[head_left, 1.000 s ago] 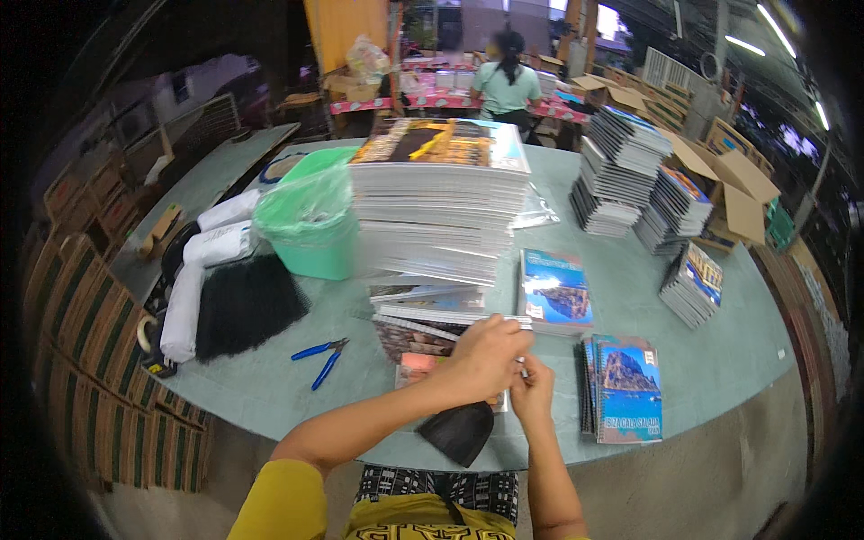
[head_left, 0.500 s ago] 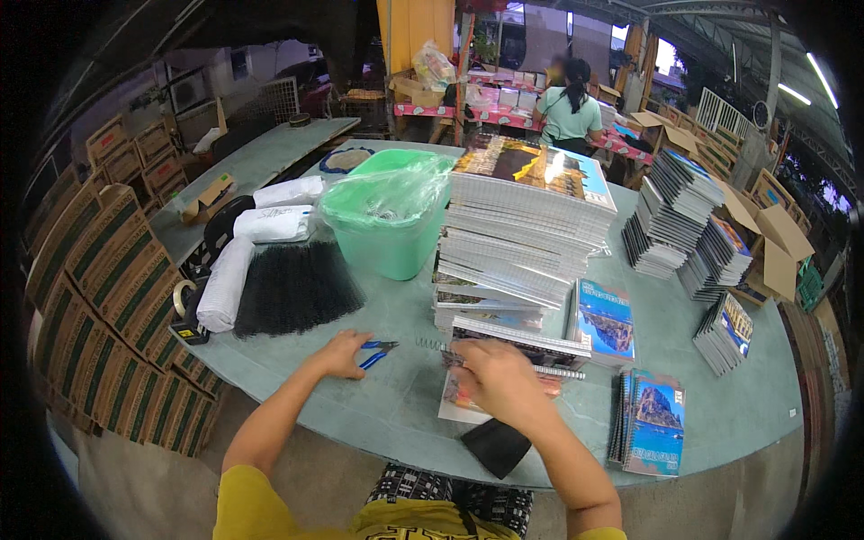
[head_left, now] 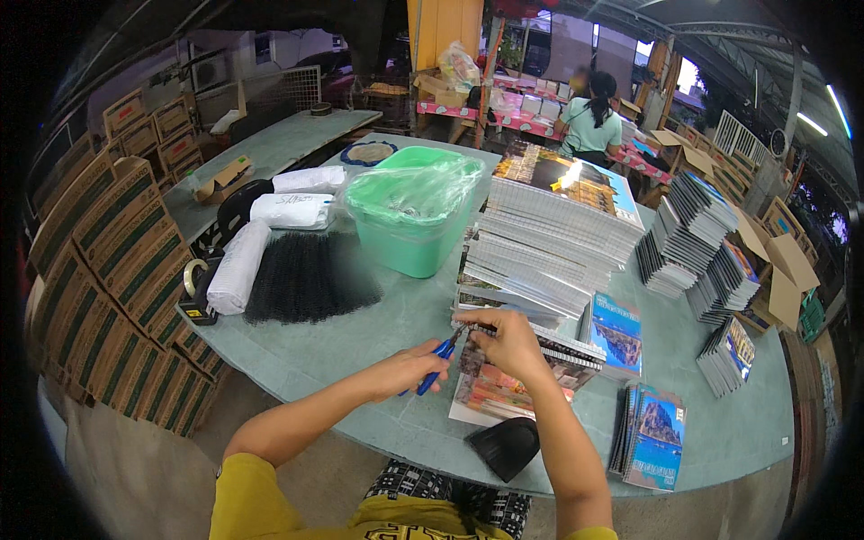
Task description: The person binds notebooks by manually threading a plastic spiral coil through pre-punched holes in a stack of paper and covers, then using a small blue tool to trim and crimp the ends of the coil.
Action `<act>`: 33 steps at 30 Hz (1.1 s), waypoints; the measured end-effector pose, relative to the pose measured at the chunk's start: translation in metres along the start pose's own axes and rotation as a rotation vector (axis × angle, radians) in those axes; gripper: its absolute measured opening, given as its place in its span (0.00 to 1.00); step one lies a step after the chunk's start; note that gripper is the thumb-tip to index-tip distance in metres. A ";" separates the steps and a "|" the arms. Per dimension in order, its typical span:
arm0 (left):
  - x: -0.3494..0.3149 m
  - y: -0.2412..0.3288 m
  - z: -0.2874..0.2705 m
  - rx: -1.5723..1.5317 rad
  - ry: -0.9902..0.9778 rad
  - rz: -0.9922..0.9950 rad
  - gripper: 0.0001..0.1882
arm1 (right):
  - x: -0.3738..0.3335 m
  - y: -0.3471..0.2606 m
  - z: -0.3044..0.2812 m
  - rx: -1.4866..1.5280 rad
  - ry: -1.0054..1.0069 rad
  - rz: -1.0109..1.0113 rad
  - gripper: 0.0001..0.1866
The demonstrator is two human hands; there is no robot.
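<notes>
One pair of blue pliers [head_left: 443,350] was gripped in the left hand [head_left: 419,367], tips at the end of a spiral notebook [head_left: 569,358] the right hand [head_left: 511,342] held near the surface's [head_left: 306,353] front edge.

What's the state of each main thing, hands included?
Left hand: closed on blue-handled metal cutters
Those cutters: held, tip by the coil end of a dark spiral-bound book; jaw opening unclear
Right hand: at that coil end, grip unclear
Green plastic bin: upright, clear film over rim
Tall white-edged book stack: standing, edges uneven
Blue-covered spiral notebooks: lying flat, overlapping
Brown cardboard box, right: flaps open
</notes>
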State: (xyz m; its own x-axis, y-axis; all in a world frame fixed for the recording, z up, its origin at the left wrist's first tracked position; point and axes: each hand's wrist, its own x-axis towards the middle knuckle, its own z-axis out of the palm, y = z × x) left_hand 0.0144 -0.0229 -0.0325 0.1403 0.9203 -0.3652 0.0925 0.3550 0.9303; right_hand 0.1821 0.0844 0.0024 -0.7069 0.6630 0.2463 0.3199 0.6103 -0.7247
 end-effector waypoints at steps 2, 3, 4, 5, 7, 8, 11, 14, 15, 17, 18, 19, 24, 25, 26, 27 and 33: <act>-0.001 0.005 0.002 0.032 0.004 -0.061 0.21 | -0.001 -0.003 -0.001 0.018 -0.013 -0.009 0.18; -0.001 0.006 0.002 0.034 0.015 -0.061 0.20 | -0.003 -0.003 -0.001 0.026 -0.019 -0.007 0.18; -0.001 0.005 0.002 0.036 0.027 -0.060 0.20 | -0.003 -0.001 0.000 -0.002 0.004 -0.014 0.18; -0.001 0.005 0.002 0.037 0.039 -0.060 0.20 | -0.002 0.002 0.001 -0.030 0.026 -0.021 0.18; -0.001 0.004 0.001 0.062 0.021 -0.068 0.20 | 0.000 0.000 0.001 -0.037 0.024 -0.013 0.19; -0.001 0.004 0.001 0.075 0.012 -0.073 0.20 | 0.000 -0.003 0.000 -0.016 -0.001 0.008 0.18; -0.002 0.010 0.006 0.041 0.047 -0.040 0.18 | -0.004 0.000 0.002 -0.058 0.018 -0.092 0.18; -0.004 0.023 0.006 0.616 0.132 0.117 0.15 | -0.009 0.002 0.001 -0.122 0.028 -0.166 0.19; -0.004 0.018 0.002 0.607 0.145 0.163 0.15 | -0.010 -0.001 0.001 -0.132 0.022 -0.181 0.19; -0.003 0.005 -0.006 0.591 0.170 0.254 0.15 | -0.010 -0.006 -0.001 -0.105 -0.015 -0.161 0.19; -0.004 0.010 -0.004 0.450 0.126 0.154 0.14 | -0.010 -0.007 -0.001 -0.094 -0.035 -0.147 0.19; -0.006 0.019 0.000 0.309 0.082 0.053 0.14 | -0.011 -0.006 -0.001 -0.121 -0.024 -0.173 0.19; -0.001 0.015 -0.001 0.681 0.209 0.252 0.14 | -0.011 0.000 0.003 -0.120 0.035 -0.257 0.13; -0.002 0.017 0.002 0.741 0.255 0.251 0.14 | -0.012 0.000 0.003 -0.139 0.088 -0.223 0.11; -0.003 0.018 0.004 0.801 0.301 0.250 0.13 | -0.015 -0.003 0.004 -0.157 0.141 -0.187 0.11; -0.006 0.020 0.004 0.640 0.228 0.215 0.13 | -0.016 -0.005 0.003 -0.175 0.194 -0.154 0.10; -0.003 0.012 0.002 -0.541 -0.273 -0.167 0.18 | -0.016 -0.004 0.006 -0.175 0.254 -0.115 0.09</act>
State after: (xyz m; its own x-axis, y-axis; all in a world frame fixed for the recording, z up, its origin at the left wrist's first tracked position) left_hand 0.0174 -0.0221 -0.0198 0.4201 0.7957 -0.4363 -0.3669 0.5887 0.7203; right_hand 0.1879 0.0688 -0.0021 -0.5723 0.6585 0.4887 0.3660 0.7385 -0.5663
